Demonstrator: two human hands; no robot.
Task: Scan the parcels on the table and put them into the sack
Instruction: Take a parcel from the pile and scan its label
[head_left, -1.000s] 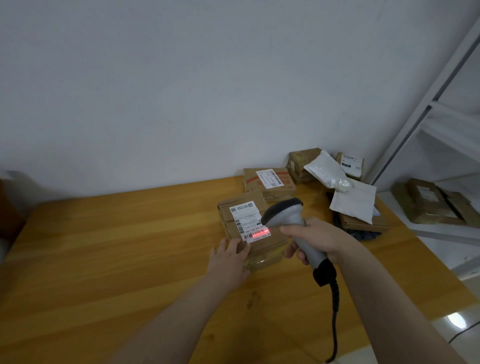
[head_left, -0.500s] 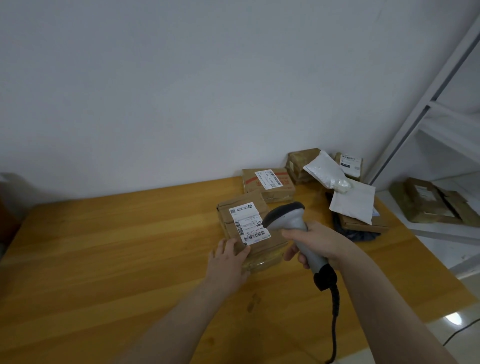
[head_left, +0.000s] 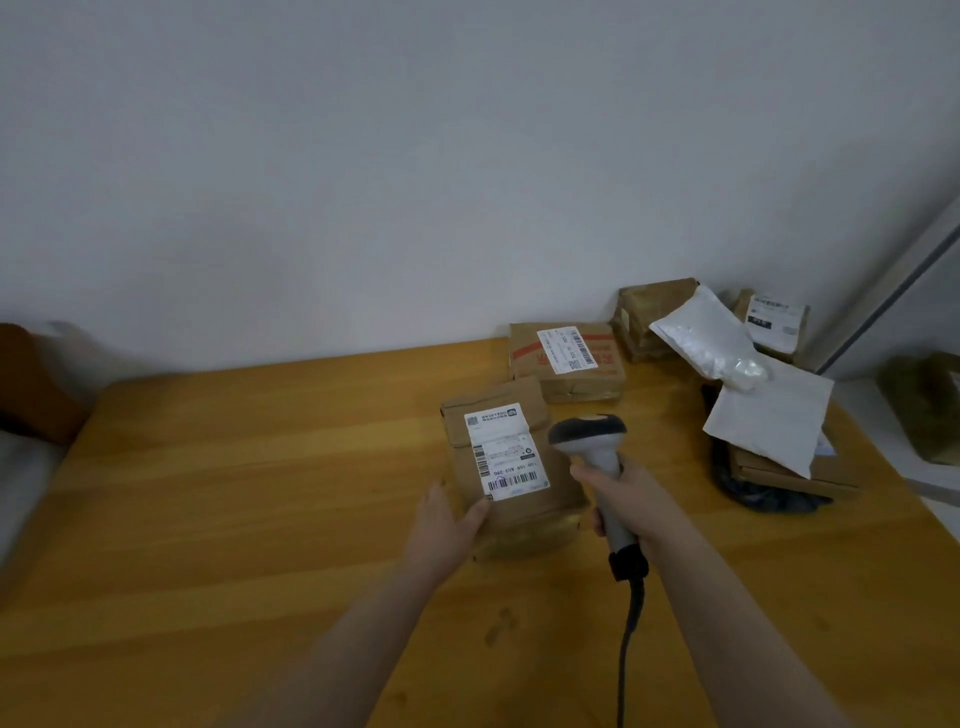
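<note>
Since a second ago the scanner (head_left: 589, 434) has drawn back to the right. Its head is now off the label (head_left: 506, 452), and the red scan line on the barcode is gone. The fingers (head_left: 597, 525) of the right hand (head_left: 631, 493) are curled tight round the scanner's grey plastic handle, and its black cable (head_left: 629, 634) trails toward the near edge. The left hand (head_left: 441, 530) lies flat, fingers straight, against the near left corner of the parcel (head_left: 550, 501), with the thumb touching the top by the label's corner. That parcel, a brown cardboard box with glossy taped sides, sits on the wooden table (head_left: 234, 493) between both hands. Behind it lies a second box (head_left: 571, 387) with red print. Farther right, white plastic mailers (head_left: 769, 421) rest on more cartons.
</note>
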